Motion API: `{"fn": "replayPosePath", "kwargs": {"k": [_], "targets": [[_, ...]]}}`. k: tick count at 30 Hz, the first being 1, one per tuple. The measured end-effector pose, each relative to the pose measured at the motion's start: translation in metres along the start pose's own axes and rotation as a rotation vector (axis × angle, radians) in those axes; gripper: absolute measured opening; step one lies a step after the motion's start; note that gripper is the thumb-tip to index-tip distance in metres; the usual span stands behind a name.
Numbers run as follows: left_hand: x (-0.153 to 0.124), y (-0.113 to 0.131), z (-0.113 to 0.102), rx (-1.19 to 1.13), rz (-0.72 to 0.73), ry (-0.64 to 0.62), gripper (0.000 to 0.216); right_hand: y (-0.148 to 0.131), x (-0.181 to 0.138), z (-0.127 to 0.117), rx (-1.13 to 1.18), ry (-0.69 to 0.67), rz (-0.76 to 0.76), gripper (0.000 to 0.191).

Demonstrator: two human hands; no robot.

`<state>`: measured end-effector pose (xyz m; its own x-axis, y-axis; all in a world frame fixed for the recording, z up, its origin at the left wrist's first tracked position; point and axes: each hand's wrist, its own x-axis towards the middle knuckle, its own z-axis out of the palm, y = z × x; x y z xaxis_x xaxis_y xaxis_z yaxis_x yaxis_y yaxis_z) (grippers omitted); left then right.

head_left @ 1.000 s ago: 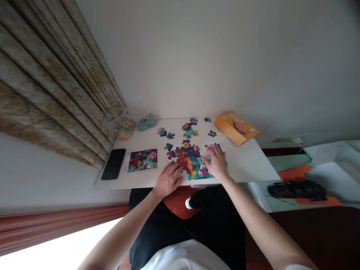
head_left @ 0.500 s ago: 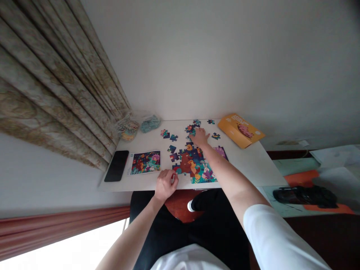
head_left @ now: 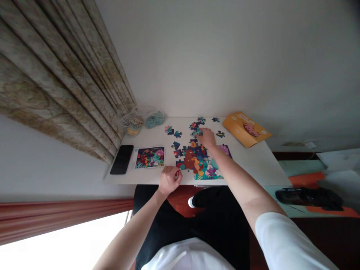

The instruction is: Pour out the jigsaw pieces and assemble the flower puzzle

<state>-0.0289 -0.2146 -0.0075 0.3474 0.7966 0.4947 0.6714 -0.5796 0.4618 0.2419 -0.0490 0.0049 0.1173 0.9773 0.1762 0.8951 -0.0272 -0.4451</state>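
My right hand point(head_left: 206, 138) reaches over the far side of the puzzle, its fingers drawn together on a teal puzzle piece point(head_left: 196, 132). Just beyond it lie more loose pieces point(head_left: 201, 120). My left hand point(head_left: 169, 179) rests at the table's front edge, fingers curled into a loose fist, with nothing visible in them. Beside it is the partly joined puzzle point(head_left: 189, 159), showing a brown bear, a white rabbit and flowers. My right forearm hides part of it. Left of the puzzle lies a printed picture sheet point(head_left: 150, 157) with a similar design.
A black phone point(head_left: 122, 159) lies at the table's left end. Behind it stand clear bags of pieces point(head_left: 154, 119). A yellow box point(head_left: 246, 129) sits at the back right. Several loose pieces point(head_left: 177, 134) are scattered across the white table point(head_left: 250, 165). A curtain hangs at the left.
My right hand's spread fingers have come together on a teal piece. My left hand stays curled at the table edge. The whole view has shifted slightly.
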Motion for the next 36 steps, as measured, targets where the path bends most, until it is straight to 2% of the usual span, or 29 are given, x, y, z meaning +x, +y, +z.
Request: {"fn": "replayPosePath", "kwargs": {"k": [4,7,10,14,17,21,29,32,36], "targets": [[0.001,0.000,0.001,0.024,-0.011,-0.044,0.019,0.015,-0.026,-0.008,0.097,-0.020,-0.068,0.037],[0.002,0.000,0.002,0.023,0.009,-0.066,0.019,0.033,-0.046,-0.014,0.190,-0.014,-0.059,0.034],[0.003,0.000,0.002,0.022,0.035,-0.093,0.018,0.050,-0.064,-0.016,0.374,0.032,0.039,0.041],[0.004,0.000,0.003,0.038,0.035,-0.110,0.015,0.067,-0.088,-0.019,0.761,0.086,0.234,0.053],[0.005,0.001,0.002,0.061,0.043,-0.114,0.016,0.078,-0.106,-0.027,0.922,0.122,0.291,0.055],[0.006,0.003,0.001,0.095,0.082,-0.128,0.014,0.094,-0.125,-0.041,0.952,0.188,0.335,0.054],[0.011,0.011,0.002,0.143,0.191,-0.267,0.022,0.109,-0.140,-0.049,0.924,0.135,0.346,0.057],[0.019,0.025,0.011,0.099,0.234,-0.327,0.028,0.108,-0.140,-0.048,0.914,0.120,0.333,0.057],[0.032,0.053,0.036,0.071,0.301,-0.389,0.044,0.106,-0.140,-0.049,0.895,0.098,0.317,0.055]]}}
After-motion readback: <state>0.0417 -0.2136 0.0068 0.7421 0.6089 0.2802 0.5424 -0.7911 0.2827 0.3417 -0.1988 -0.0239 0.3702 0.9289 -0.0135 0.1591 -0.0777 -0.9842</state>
